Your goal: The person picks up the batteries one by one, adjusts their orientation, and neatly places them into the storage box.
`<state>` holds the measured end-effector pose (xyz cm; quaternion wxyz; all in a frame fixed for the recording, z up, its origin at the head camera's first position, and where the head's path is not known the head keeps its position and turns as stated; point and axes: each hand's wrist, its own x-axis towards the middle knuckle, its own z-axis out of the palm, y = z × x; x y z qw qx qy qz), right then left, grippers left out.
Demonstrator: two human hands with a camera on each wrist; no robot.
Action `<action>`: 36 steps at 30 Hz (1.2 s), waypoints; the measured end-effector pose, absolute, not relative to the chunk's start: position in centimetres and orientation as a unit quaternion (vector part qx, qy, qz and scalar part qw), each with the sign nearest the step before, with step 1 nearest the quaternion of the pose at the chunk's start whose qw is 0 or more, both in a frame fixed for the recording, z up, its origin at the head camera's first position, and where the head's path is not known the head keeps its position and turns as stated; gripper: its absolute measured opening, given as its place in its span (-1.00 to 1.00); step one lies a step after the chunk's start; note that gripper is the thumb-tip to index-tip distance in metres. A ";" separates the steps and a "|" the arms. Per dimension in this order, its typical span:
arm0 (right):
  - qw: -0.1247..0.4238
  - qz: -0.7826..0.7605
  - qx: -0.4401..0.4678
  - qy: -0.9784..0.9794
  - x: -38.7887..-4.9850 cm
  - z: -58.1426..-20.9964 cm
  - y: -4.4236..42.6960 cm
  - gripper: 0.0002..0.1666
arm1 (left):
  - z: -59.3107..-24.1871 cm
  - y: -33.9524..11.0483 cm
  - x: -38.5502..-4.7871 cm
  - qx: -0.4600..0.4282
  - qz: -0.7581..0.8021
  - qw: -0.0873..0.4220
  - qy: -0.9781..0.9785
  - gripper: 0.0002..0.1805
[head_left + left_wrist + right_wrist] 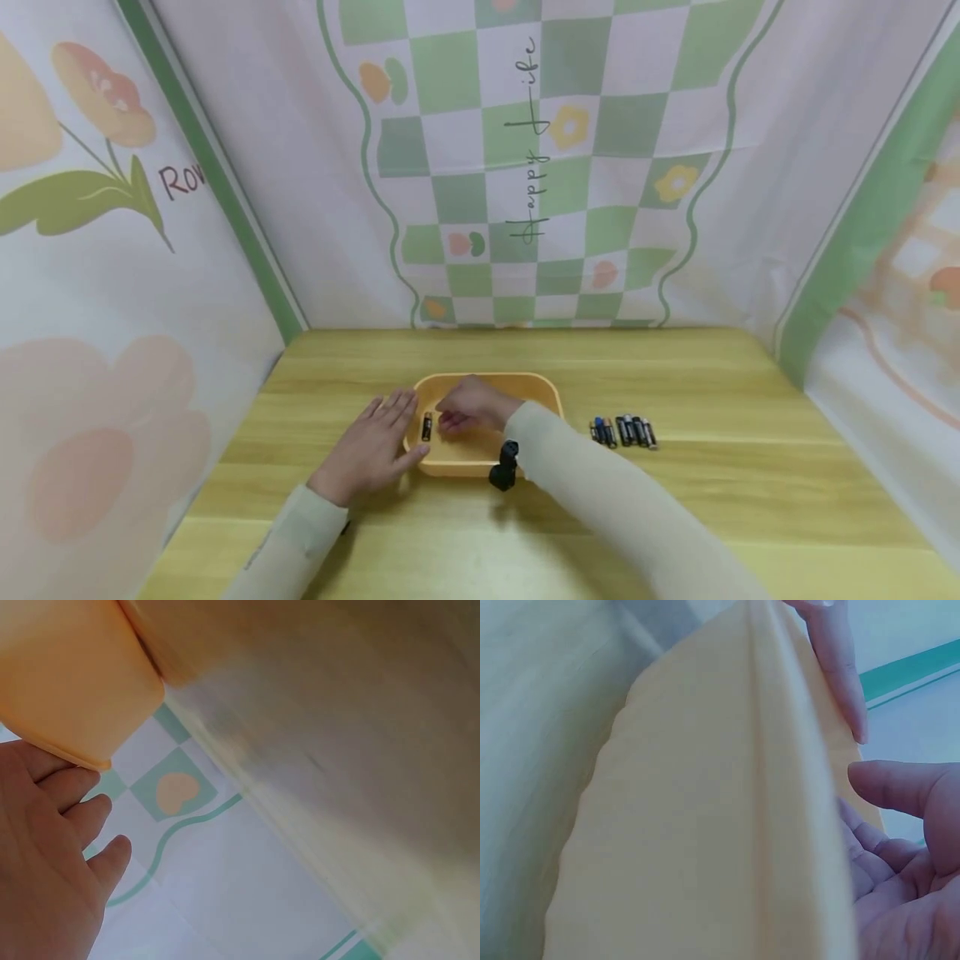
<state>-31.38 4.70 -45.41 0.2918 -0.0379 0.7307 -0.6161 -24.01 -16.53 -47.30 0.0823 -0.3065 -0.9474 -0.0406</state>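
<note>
On the left of the bench, the left hand lay with its fingers straight and its thumb spread along the left rim of the orange tray, presumably to keep the tray from sliding. Inside, toward the left end, a lone dark battery rested on the floor, lengthwise from near to far, perhaps set against that end to leave room on its right. Just right of it the right hand reached in over the near wall, thumb held apart from loosely bent fingers, with nothing seen between them; the tray wall hid part of the hand in the right wrist view. A black device sat at that wrist. Farther right, apart from the tray, two side-by-side groups of batteries lay on the bench, probably arranged for easy picking.
</note>
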 end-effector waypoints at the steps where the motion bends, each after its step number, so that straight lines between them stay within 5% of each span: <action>1: 0.291 -0.617 -0.039 0.730 -31.3 -45.4 4.8 -0.74 | -47.3 -16.5 -24.0 -0.306 -0.040 0.081 -0.948 -0.10; 36: 0.275 -0.642 -0.054 0.713 -30.7 -41.7 11.5 -0.57 | -46.9 -16.4 -23.8 -0.303 -0.037 0.064 -0.950 -0.11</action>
